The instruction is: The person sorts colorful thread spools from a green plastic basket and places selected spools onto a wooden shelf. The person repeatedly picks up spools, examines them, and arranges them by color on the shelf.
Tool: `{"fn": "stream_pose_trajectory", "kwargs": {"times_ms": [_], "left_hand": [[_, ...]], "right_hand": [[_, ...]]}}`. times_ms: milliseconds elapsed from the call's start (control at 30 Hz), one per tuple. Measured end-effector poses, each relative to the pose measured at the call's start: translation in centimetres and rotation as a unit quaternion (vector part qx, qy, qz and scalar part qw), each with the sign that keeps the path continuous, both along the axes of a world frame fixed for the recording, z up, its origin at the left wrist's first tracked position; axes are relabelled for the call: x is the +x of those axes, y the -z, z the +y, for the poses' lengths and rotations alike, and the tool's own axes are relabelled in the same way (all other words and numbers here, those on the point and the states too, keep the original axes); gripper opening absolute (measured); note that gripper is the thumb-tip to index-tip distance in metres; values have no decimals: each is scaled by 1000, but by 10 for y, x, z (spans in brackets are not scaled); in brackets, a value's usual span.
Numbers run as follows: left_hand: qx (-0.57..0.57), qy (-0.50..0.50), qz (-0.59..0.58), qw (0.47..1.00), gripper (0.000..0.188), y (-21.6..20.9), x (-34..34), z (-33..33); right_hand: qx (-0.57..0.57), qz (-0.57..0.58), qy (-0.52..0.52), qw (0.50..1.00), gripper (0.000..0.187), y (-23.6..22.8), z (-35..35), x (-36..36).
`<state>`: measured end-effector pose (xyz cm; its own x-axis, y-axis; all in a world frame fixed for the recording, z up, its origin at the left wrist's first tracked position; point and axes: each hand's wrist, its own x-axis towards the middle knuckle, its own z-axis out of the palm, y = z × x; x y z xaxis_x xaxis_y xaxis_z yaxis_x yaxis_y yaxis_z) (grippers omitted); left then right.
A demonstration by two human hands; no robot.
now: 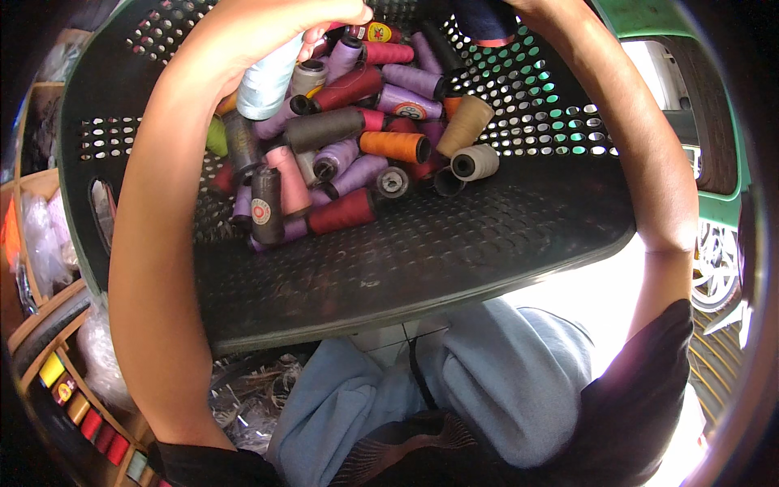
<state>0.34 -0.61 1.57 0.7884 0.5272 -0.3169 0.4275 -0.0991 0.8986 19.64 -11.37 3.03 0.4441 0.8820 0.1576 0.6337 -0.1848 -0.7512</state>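
Note:
My left hand is closed around a light blue thread spool at the upper left, above a black perforated plastic basket. Only the wrist edge of my right hand shows at the top; its fingers lie outside the picture. Right beside it is a large navy thread spool, and whether that hand grips it cannot be made out. Inside the basket lies a loose heap of spools: an orange spool, a pink spool, a tan spool, a dark red spool and several purple ones.
Wooden shelving at the left holds plastic-wrapped goods and colored spools. My legs in grey-blue trousers are below the basket's near rim. A green frame and a spoked wheel stand at the right.

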Motion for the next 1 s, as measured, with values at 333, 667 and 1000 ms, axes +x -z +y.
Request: {"fn": "stream_pose_trajectory", "kwargs": {"times_ms": [333, 667, 1000], "left_hand": [[-66, 24, 47, 996, 43, 8, -6, 7], [-86, -36, -7, 996, 45, 11, -11, 3], [-55, -61, 16, 997, 28, 9, -8, 3]], "right_hand": [[-37, 52, 11, 998, 26, 2, -2, -2], [-190, 116, -125, 967, 43, 4, 5, 24], [-183, -44, -96, 977, 59, 14, 1, -5]]}}
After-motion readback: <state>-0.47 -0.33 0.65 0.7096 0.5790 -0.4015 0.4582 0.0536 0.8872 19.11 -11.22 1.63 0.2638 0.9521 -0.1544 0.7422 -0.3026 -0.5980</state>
